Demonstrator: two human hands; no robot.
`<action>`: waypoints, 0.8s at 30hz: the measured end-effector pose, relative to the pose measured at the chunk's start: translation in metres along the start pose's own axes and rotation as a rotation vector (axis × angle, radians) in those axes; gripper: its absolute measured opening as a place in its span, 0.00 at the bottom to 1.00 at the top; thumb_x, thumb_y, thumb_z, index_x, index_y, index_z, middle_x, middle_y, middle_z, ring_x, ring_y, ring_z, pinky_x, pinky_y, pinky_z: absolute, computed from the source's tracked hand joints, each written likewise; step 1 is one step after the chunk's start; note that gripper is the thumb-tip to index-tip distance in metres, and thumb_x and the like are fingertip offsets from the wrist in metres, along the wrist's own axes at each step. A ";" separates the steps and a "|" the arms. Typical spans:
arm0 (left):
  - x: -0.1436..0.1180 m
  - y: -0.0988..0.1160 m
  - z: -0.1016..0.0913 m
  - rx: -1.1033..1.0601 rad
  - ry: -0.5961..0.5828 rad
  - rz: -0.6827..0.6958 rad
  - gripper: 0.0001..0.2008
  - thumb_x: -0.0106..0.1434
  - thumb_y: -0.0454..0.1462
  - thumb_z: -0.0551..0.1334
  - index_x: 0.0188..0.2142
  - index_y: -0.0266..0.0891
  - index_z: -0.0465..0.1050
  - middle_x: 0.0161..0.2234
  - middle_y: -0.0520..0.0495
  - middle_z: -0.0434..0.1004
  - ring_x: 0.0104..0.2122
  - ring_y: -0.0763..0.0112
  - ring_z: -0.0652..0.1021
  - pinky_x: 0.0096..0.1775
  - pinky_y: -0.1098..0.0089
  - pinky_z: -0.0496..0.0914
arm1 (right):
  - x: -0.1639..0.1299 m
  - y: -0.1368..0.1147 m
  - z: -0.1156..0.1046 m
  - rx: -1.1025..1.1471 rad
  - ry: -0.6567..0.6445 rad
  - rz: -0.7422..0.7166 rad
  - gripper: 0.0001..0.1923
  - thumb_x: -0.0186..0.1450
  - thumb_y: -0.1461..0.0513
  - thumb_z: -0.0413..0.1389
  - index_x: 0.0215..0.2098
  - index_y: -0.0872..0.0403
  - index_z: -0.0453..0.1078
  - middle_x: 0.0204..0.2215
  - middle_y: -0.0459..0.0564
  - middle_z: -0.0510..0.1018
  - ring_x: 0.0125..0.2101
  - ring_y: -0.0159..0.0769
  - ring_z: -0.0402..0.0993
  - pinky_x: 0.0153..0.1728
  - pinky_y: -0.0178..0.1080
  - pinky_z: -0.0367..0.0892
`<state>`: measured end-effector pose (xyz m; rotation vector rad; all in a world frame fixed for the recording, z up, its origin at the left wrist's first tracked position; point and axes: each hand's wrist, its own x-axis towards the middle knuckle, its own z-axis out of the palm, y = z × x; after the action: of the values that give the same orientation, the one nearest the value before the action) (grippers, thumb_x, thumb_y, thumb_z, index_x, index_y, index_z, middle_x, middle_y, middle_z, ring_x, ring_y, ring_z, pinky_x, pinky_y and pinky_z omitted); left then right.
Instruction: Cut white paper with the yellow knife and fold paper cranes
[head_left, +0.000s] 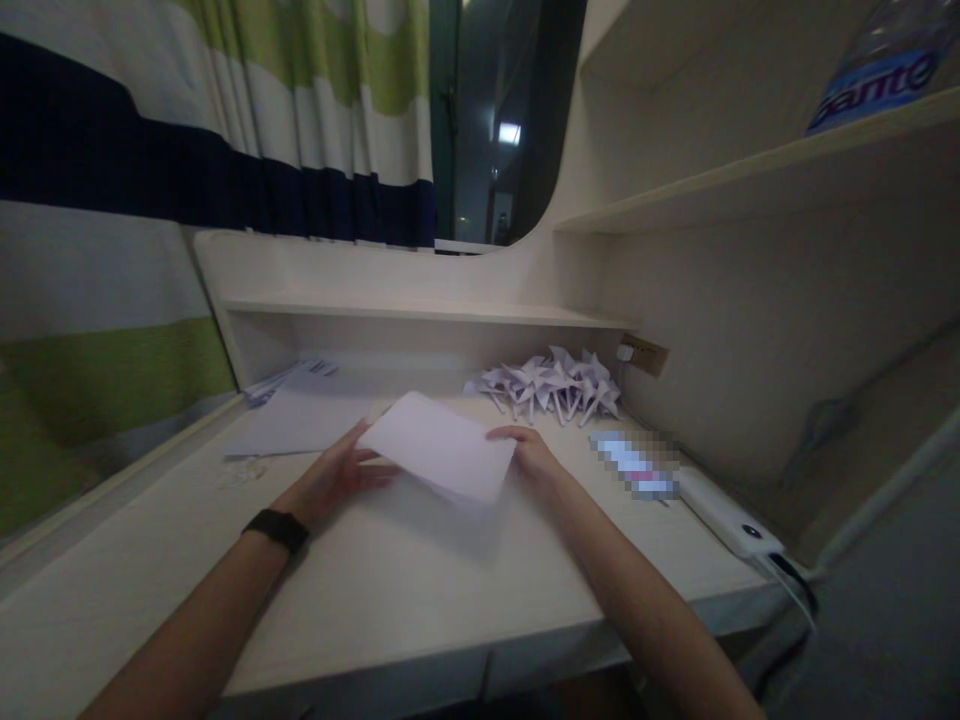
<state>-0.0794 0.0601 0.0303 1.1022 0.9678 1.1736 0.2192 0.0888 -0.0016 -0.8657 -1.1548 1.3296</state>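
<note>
A white sheet of paper (pixel 442 445) is held up, tilted, just above the desk. My left hand (pixel 341 475), with a black band at the wrist, grips its left corner, the thumb by the edge and the other fingers reaching underneath. With thumb and fingers, my right hand (pixel 531 455) pinches the right edge. A second edge shows below the paper's front side; whether it is a fold or another sheet, I cannot tell. Beyond my left hand lies a stack of white paper (pixel 300 410). Several folded paper pinwheels (pixel 551 385) are heaped at the back right.
Small paper scraps (pixel 244 472) lie on the desk (pixel 375 610) at the left. To the right are a blurred-out phone-like object (pixel 636 465) and a white power strip (pixel 731 515) with cables. Shelves (pixel 750 165) hold a bottle (pixel 885 75); a curtain (pixel 300 120) hangs behind.
</note>
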 end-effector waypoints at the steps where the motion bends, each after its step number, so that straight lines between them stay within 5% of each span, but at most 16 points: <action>1: 0.002 -0.001 -0.002 -0.046 -0.057 -0.051 0.26 0.56 0.55 0.63 0.43 0.36 0.74 0.38 0.35 0.79 0.34 0.54 0.80 0.37 0.56 0.74 | 0.002 0.002 0.000 -0.002 0.022 -0.030 0.08 0.45 0.66 0.62 0.26 0.53 0.78 0.28 0.48 0.81 0.30 0.37 0.76 0.35 0.39 0.70; 3: 0.005 -0.004 -0.005 -0.130 -0.110 -0.095 0.25 0.58 0.55 0.61 0.44 0.39 0.71 0.43 0.36 0.78 0.37 0.55 0.80 0.39 0.57 0.74 | 0.005 0.005 0.000 -0.022 0.042 -0.068 0.09 0.45 0.66 0.62 0.26 0.53 0.78 0.29 0.48 0.81 0.31 0.38 0.76 0.36 0.40 0.70; 10: 0.020 -0.025 -0.016 0.005 0.162 0.143 0.22 0.47 0.38 0.74 0.40 0.37 0.71 0.33 0.44 0.80 0.29 0.67 0.79 0.32 0.70 0.74 | 0.001 0.012 0.008 -0.130 -0.053 -0.128 0.12 0.46 0.67 0.61 0.30 0.53 0.80 0.35 0.49 0.81 0.33 0.36 0.75 0.37 0.39 0.68; 16: 0.028 -0.033 -0.024 0.012 0.227 0.193 0.23 0.45 0.40 0.73 0.40 0.33 0.74 0.34 0.42 0.80 0.28 0.68 0.79 0.30 0.70 0.73 | -0.017 -0.014 0.000 -0.140 -0.515 0.038 0.32 0.44 0.68 0.65 0.49 0.51 0.73 0.47 0.50 0.76 0.40 0.36 0.73 0.39 0.36 0.68; 18: 0.028 -0.032 -0.023 -0.001 0.205 0.193 0.24 0.45 0.41 0.73 0.40 0.32 0.74 0.34 0.42 0.80 0.29 0.67 0.79 0.31 0.69 0.73 | -0.021 -0.022 -0.003 -0.054 -0.578 0.099 0.37 0.45 0.67 0.66 0.55 0.49 0.68 0.51 0.52 0.73 0.44 0.38 0.72 0.42 0.37 0.68; 24: 0.020 -0.025 -0.010 0.034 0.134 0.178 0.25 0.45 0.41 0.74 0.42 0.33 0.74 0.36 0.40 0.80 0.32 0.65 0.79 0.34 0.68 0.72 | -0.016 -0.009 0.001 0.063 -0.407 0.220 0.39 0.56 0.52 0.62 0.62 0.48 0.56 0.46 0.55 0.76 0.41 0.41 0.76 0.40 0.41 0.69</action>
<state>-0.0814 0.0798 0.0030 1.1670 1.0113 1.3941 0.2225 0.0722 0.0052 -0.7085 -1.3467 1.7718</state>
